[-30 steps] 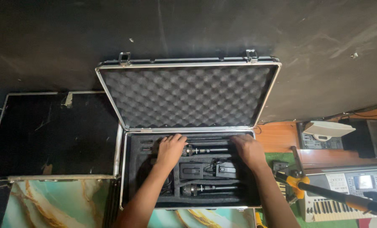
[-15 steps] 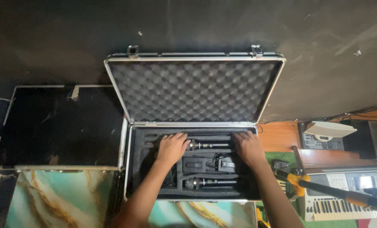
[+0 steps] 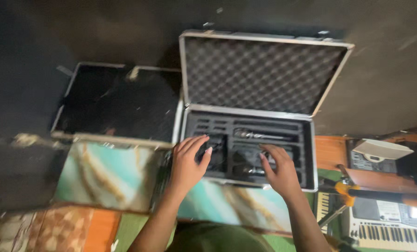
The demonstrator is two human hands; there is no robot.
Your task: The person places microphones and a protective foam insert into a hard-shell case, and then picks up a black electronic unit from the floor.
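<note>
Both hands [image 3: 189, 161] [image 3: 278, 170] slid nearer over one case [image 3: 311, 154], two microphones [image 3: 259, 136]

Marbled teal surface [image 3: 106, 173] carries open aluminium case [image 3: 314, 154], black box [image 3: 117, 100].

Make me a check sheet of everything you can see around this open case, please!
Surface: marbled teal-and-cream top under the case's near edge; picture is motion-blurred.
Job's things: open metal-edged case, lid up with egg-crate foam; black foam tray below holds a microphone lying across the far slot.
Clutter: second open case, dark inside, to the left.
Hands: left hand flat at the tray's left end; right hand on the tray's right part; whether either grips anything cannot be told.
Cables: nothing seen.
Surroundings: dark wall behind; keyboard, an orange-jointed stand and a white-topped device to the right.
</note>
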